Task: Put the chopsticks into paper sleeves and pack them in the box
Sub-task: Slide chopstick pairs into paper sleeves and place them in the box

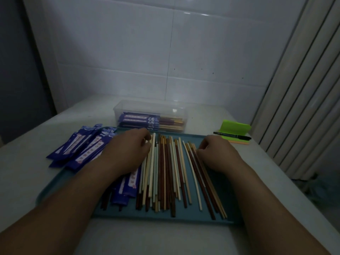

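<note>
Both hands rest curled on the loose chopsticks [165, 172] in the blue tray [184, 218].

The left hand [128, 150] lies knuckles-up at the tray's left, fingers bent onto the far ends of pale sticks. The right hand [219, 153] does likewise on brown ones at the tray's right. In this dim light, I cannot tell whether either pinches a stick. Paper sleeves [82, 146] spill over the tray's far-left corner. The clear box [128, 107], with sleeved pairs inside, stands just behind the tray. A pen [231, 135] lies beyond the far-right corner.

view: head | wide-angle, from above | faces forward and down | close over tray [128, 215] | single view
</note>
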Motion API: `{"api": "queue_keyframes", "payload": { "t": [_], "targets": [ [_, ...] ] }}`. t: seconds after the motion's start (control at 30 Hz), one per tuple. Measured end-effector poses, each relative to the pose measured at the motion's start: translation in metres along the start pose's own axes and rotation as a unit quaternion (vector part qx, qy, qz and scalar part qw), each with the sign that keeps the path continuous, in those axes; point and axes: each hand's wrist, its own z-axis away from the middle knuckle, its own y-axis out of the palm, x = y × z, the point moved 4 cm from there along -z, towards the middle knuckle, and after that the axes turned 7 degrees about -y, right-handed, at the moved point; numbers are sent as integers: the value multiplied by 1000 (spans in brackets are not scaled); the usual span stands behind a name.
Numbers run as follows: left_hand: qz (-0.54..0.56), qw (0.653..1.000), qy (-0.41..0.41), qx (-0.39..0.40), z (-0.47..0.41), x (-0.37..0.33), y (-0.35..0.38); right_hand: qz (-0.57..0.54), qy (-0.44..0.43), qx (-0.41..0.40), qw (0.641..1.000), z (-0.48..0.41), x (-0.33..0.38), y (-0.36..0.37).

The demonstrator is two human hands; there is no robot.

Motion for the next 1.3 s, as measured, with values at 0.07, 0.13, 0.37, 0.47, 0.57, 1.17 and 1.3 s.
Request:
{"api": "queue_keyframes", "payload": {
  "t": [0.07,0.13,0.37,0.47,0.57,1.17,1.3],
  "targets": [
    [5,1000,9,-5,1,-3,0,4,-11,26,1000,1,3,1],
    [10,1000,14,-11,0,-3,-1,12,-11,49,999,0,4,6],
    [23,999,19,-22,-1,-3,-1,82,-1,76,994,2,9,2],
    [30,999,21,-19,-1,-3,0,111,-6,66,992,5,17,0],
    [34,999,23,-19,-1,-4,2,122,-7,72,990,8,20,0],
    [45,997,42,-36,-1,-6,-3,68,-14,54,996,7,30,10],
    [48,997,44,-33,1,-6,-4,106,-27,45,993,9,38,9]
  ]
}}
